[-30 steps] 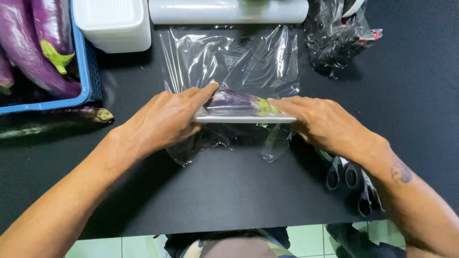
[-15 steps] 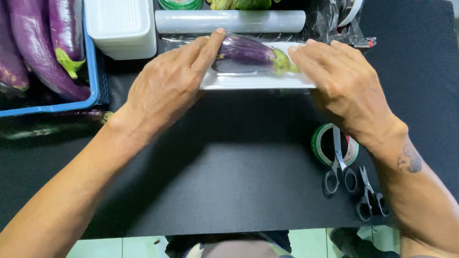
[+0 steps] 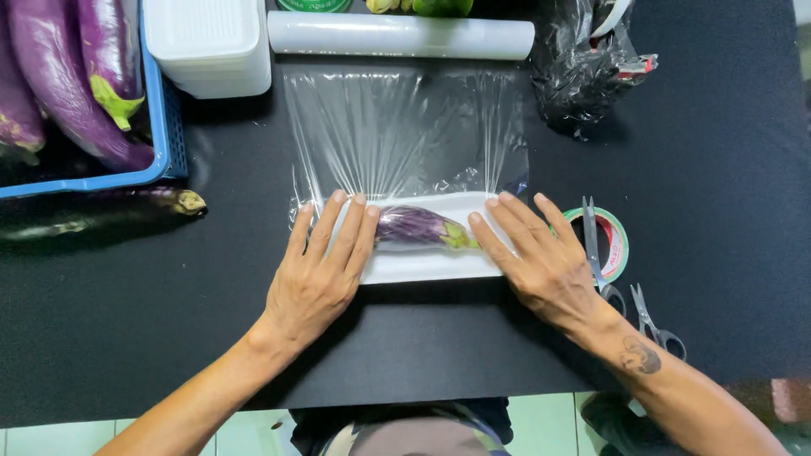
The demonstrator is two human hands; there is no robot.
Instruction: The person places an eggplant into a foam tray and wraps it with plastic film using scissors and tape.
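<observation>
Small purple eggplant (image 3: 418, 228) with green cap, lain in a shallow white foam tray (image 3: 427, 266) near the black table's (image 3: 169, 338) front edge. Tray is pinned under clear cling film (image 3: 405, 135) drawn taut from the white roll (image 3: 401, 35) beyond. Step judged: film stretched over; cutting or tucking is called for next. Left hand (image 3: 317, 279) and right hand (image 3: 541, 262) are laid flat, fingers spread, pressing the tray ends.

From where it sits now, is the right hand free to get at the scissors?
Probably yes. The right hand lies flat on the white tray, holding nothing, and the scissors lie just beside it on the black table with nothing between.
</observation>
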